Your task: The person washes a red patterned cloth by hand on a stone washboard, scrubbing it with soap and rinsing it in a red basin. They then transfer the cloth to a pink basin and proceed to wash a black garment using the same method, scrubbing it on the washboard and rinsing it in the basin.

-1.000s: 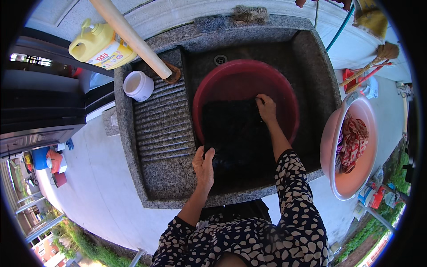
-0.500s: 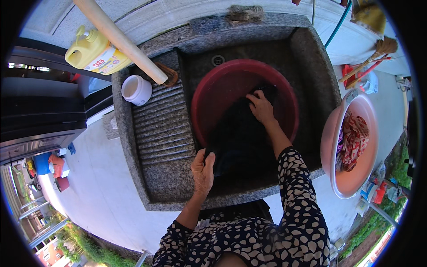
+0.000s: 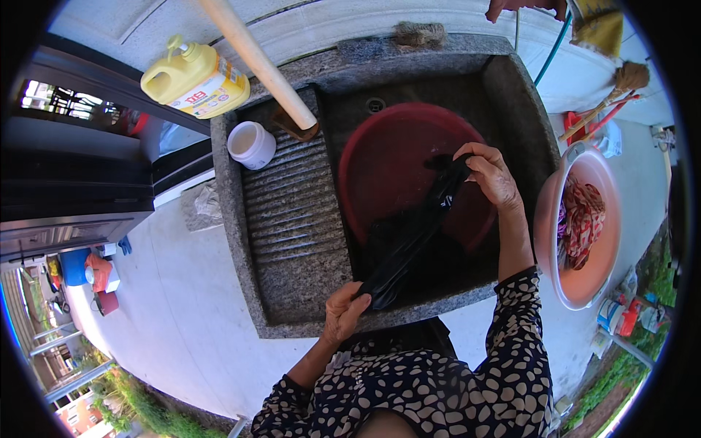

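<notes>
A wet black garment (image 3: 418, 228) is stretched slantwise between my two hands, over a red basin (image 3: 387, 139). My left hand (image 3: 343, 312) grips its lower end by the near rim of the stone sink (image 3: 292, 292). At the upper end, my right hand (image 3: 495, 175) pinches the cloth above the right side of the basin. Part of the garment hangs down into the basin, where dark cloth and shadow are hard to tell apart. Which kind of garment it is, I cannot tell.
Left of the basin runs a ribbed stone washboard (image 3: 292, 208) with a white tub (image 3: 252, 144) and a wooden pole (image 3: 263, 66). A yellow pump jug (image 3: 196, 79) stands behind. A pink basin (image 3: 591, 274) with patterned clothes (image 3: 582, 219) is at the right. A scrubbing pad (image 3: 420, 34) lies on the back ledge.
My right hand has lifted its end of the black garment out of the basin, pulling it taut. My left hand has shifted slightly right and nearer. The whole view has moved a little.
</notes>
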The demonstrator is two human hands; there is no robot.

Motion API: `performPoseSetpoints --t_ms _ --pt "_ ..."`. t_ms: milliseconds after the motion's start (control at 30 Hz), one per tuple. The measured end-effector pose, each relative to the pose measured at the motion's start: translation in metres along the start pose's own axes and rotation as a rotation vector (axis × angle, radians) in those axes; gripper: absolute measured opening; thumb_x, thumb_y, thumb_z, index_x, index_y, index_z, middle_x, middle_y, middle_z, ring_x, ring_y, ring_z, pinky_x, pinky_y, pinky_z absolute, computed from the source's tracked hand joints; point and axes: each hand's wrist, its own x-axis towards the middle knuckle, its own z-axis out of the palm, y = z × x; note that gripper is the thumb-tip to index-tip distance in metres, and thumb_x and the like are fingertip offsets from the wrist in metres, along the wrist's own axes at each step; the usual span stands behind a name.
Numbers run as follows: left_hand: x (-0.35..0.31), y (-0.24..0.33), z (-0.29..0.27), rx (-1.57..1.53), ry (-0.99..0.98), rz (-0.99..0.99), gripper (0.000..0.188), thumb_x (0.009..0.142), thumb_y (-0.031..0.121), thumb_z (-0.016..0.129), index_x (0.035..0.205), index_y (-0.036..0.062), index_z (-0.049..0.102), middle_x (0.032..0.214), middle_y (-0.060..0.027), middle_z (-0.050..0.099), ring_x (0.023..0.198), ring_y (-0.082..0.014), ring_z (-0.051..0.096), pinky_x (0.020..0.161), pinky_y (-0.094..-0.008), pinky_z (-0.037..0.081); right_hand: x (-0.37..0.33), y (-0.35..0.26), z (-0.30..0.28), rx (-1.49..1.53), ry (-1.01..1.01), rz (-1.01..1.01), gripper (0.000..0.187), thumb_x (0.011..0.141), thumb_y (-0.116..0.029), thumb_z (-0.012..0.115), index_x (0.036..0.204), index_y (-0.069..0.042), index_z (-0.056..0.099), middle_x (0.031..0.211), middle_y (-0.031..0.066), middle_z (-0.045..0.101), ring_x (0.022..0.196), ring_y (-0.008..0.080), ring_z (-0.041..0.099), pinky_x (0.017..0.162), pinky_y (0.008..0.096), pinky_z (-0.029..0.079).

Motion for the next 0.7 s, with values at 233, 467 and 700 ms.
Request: performPoseSetpoints --t_ms 233,467,700 --pt "-0.036 -0.023 -0.041 0.086 0.533 0.035 0.007 0.091 0.008 0.064 0.095 0.0035 0.061 0.084 0.003 0.058 0.076 -0.0036 0.047 0.068 -0.0202 0.04 0.015 -0.025 0.111 -0.069 -0.041 -0.281 0.012 0.091 -0.004 0.055 0.098 -0.001 0.064 0.083 -0.0027 0.058 0.075 0.0041 0.05 0.066 0.021 0.041" --pt "-0.034 -0.024 -0.056 -0.164 0.67 -0.126 0.016 0.098 0.023 0.055 0.105 0.0081 0.052 0.074 0.0067 0.047 0.059 -0.0009 0.039 0.052 -0.0177 0.034 0.096 0.022 0.231 -0.306 -0.072 -0.26 0.012 0.089 -0.011 0.061 0.095 -0.001 0.061 0.07 0.0043 0.053 0.064 0.0135 0.05 0.06 0.03 0.043" --pt "-0.024 -0.029 -0.079 -0.348 0.634 -0.349 0.021 0.093 0.026 0.063 0.087 0.0127 0.048 0.067 0.0065 0.044 0.054 -0.0011 0.036 0.046 -0.0186 0.032 0.143 0.071 0.269 -0.558 0.114 -0.628 0.024 0.086 -0.012 0.066 0.108 -0.005 0.061 0.106 0.0132 0.057 0.093 0.0286 0.059 0.075 0.037 0.051"
